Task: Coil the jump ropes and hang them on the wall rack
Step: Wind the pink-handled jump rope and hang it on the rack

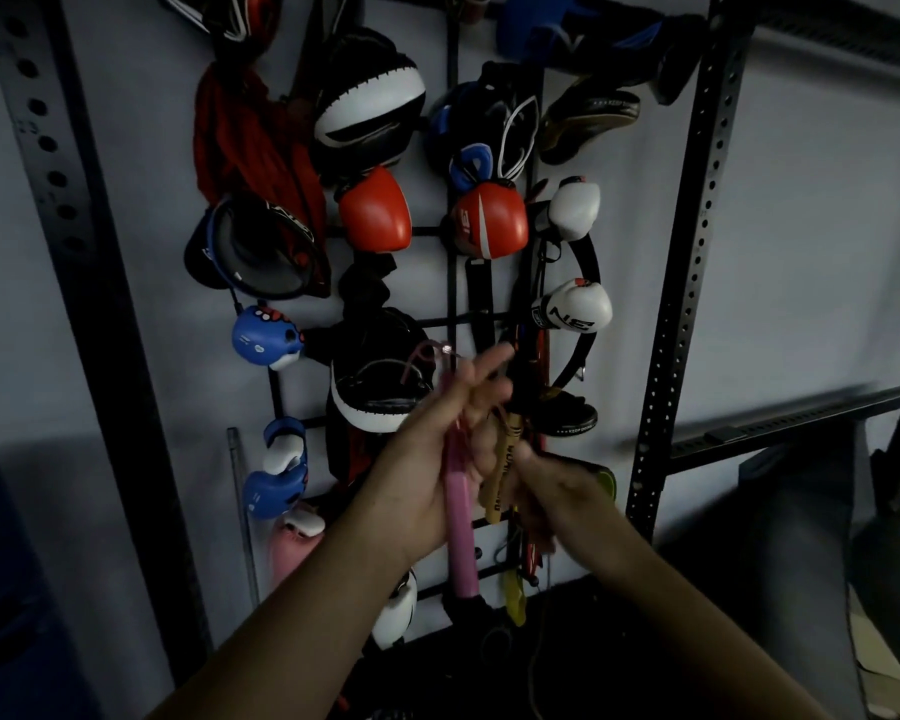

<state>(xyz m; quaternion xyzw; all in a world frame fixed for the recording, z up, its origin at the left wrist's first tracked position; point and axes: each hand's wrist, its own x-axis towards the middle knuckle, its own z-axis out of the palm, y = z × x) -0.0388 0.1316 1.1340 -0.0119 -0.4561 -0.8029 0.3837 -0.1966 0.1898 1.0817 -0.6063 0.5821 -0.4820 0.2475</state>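
Before the wall rack (455, 283), both hands raised, dim light. Left hand (437, 459) grips a pink handle (461, 532) upright, some fingers (489, 358) stretched toward the rack; pink rope (419, 356) loops from the handle's top, just in front of the rack. Right hand (557, 491) is blurred; fingers curl about a yellow handle (505, 465) just right of the pink one, grip unclear. Red gloves (378, 210), white gloves (572, 304) and blue gloves (266, 337) hang on the rack above and left of the hands.
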